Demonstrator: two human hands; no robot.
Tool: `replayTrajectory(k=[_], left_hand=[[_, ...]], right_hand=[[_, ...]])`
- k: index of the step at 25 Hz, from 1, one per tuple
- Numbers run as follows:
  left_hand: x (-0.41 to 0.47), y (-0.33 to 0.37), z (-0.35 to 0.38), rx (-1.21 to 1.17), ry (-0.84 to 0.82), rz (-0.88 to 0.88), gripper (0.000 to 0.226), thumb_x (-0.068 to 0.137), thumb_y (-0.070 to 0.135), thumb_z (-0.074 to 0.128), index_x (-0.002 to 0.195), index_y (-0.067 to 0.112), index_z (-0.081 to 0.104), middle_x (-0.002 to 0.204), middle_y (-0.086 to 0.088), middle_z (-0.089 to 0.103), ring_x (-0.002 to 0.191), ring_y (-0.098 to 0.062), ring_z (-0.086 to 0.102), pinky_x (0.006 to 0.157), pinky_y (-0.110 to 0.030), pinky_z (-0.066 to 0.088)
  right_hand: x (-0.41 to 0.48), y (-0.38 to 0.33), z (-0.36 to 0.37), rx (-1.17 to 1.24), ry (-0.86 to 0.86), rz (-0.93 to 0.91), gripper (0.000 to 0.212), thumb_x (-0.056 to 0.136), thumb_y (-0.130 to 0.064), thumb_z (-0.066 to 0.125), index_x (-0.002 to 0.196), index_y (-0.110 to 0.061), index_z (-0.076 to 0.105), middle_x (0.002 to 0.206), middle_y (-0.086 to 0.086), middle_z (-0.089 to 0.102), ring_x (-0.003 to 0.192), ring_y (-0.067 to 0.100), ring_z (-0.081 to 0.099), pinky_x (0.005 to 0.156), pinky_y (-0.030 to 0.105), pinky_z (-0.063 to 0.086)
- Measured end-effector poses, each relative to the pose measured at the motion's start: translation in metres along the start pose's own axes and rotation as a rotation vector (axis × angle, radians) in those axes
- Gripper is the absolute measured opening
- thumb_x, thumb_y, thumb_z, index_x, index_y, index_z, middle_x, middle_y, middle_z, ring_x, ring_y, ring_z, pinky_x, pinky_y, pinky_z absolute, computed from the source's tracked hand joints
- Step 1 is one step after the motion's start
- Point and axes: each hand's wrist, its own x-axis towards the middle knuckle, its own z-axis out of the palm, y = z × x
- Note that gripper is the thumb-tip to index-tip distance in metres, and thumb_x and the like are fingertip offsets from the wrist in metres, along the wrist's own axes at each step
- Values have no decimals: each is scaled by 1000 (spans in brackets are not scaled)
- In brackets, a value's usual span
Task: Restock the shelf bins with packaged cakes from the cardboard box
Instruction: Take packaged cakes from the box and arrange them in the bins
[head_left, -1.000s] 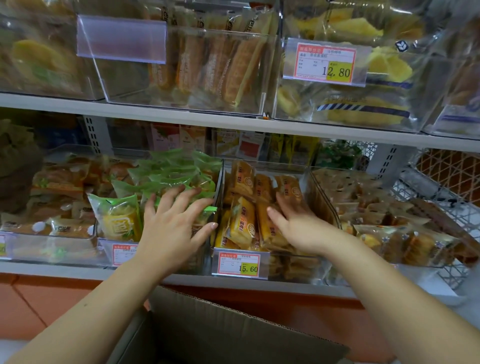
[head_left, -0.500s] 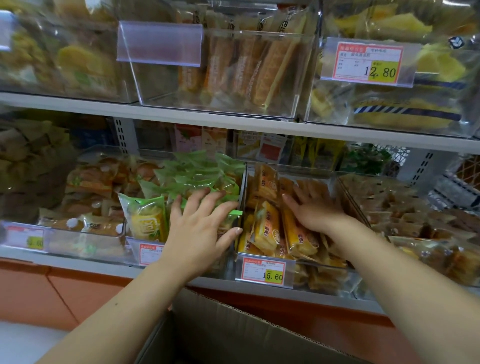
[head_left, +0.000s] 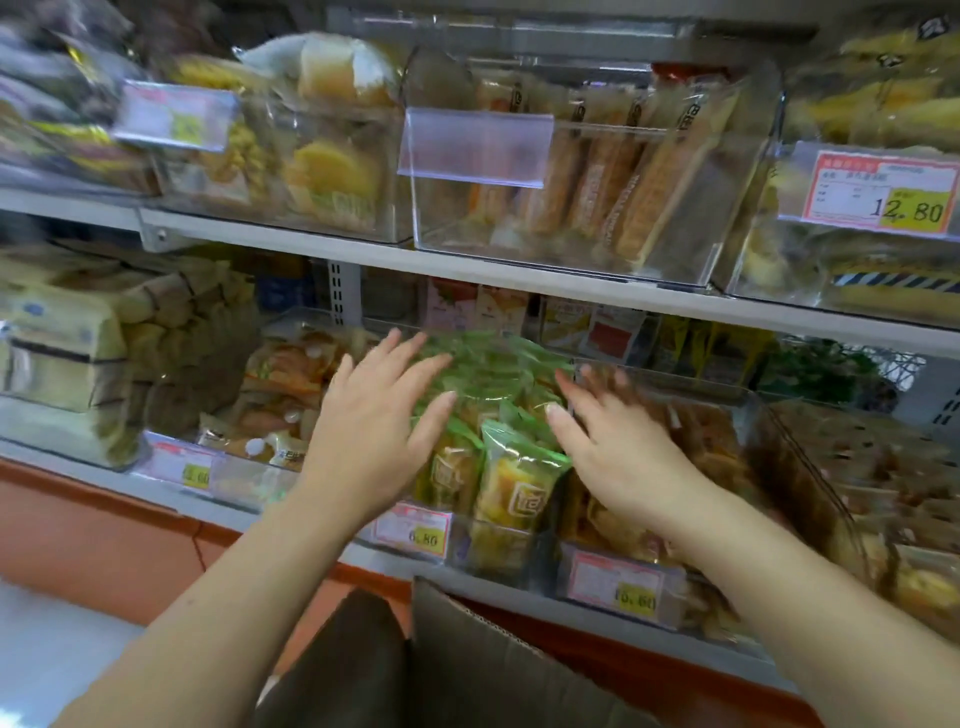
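Lower shelf (head_left: 519, 587), middle bin: green packs (head_left: 493, 410), cake showing through the clear fronts, stood upright in a row running near to far. Front pack (head_left: 514, 478) tallest at the near end, above the price tag (head_left: 410, 530).

Left hand (head_left: 371, 436): fingers spread, grip apart, holding nothing; laid at the left flank of the row, thumb tip touching or just off a pack top.

Right hand (head_left: 618, 457): fingers spread and blurred, grip apart, holding nothing; at the right flank of the row, over the divide to the next bin of orange packs (head_left: 691, 431).

Key relation: row lies between the two palms, long axis near-to-far, hands about level and equally near. Judged step: squaring or pressing the row from both sides, not picking.

Box (head_left: 467, 660): near, below the hands, flap up; contents hidden. Next cakes lie down and near from either grip.

Upper shelf bins: long bread packs (head_left: 613, 176), not involved.
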Motion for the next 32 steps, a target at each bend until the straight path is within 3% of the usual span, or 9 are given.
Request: replayTrajectory(k=[3,7,13,15,18,22,24,28,32], left_hand=[[-9,-43,1,-70,-162,-206,63,94,55,27,141,21,52,153,-4,42,144,-20,33,115,-38,26],[1,-44,19,-259,-260,-142,64,89,41,21,145,25,46,159,4,31,145,-12,27,111,-21,22],[5,-47,38,-421,-300,-186,58,93,41,20,146,30,43,160,9,24,146,-8,22,108,-21,21],[4,-44,34,-597,-245,-248,45,103,33,29,146,28,42,158,9,27,145,-7,24,109,-18,18],[-1,-53,24,-881,-77,-473,45,104,31,42,149,28,37,153,9,37,139,-8,34,116,-30,25],[-18,-68,16,-594,-212,-432,43,105,37,34,146,27,44,145,8,49,137,-14,41,113,-28,28],[-28,-68,14,-504,-290,-348,39,105,39,31,139,33,49,132,8,61,124,-17,53,108,-38,38],[-33,-71,11,-513,-311,-307,36,104,44,29,134,40,48,121,7,66,111,-18,60,94,-41,48],[-34,-74,16,-440,-285,-280,36,103,46,28,131,40,49,114,9,68,105,-18,62,88,-42,50]], right_hand=[[8,-45,13,-112,-101,-143,63,95,-64,15,152,-42,2,162,-3,-6,148,28,-13,119,46,-1],[43,-55,37,-138,-250,-72,65,91,-71,14,149,-48,-4,162,-5,-10,149,31,-7,121,46,1],[62,-53,54,-255,-273,-68,65,93,-66,14,152,-41,4,162,-5,-7,149,30,-1,121,45,-2],[56,-53,49,-176,-240,-65,67,91,-70,18,152,-44,8,163,-7,-2,150,26,2,121,43,1],[34,-56,28,56,-196,-51,72,85,-77,22,150,-47,12,161,-14,6,150,19,-1,121,44,5],[11,-84,32,-209,-162,-153,76,85,-78,16,150,-46,-8,160,-13,-1,147,23,-19,116,57,-13],[8,-102,54,-307,-161,-205,77,86,-78,16,149,-45,-13,161,-8,8,147,26,-19,112,63,-14],[19,-105,45,-219,-228,-171,68,86,-78,9,147,-52,-9,160,-9,16,149,23,-10,113,62,-14],[23,-87,27,-276,-223,-73,71,90,-71,10,153,-36,9,161,-10,10,149,19,-11,114,61,-13]])
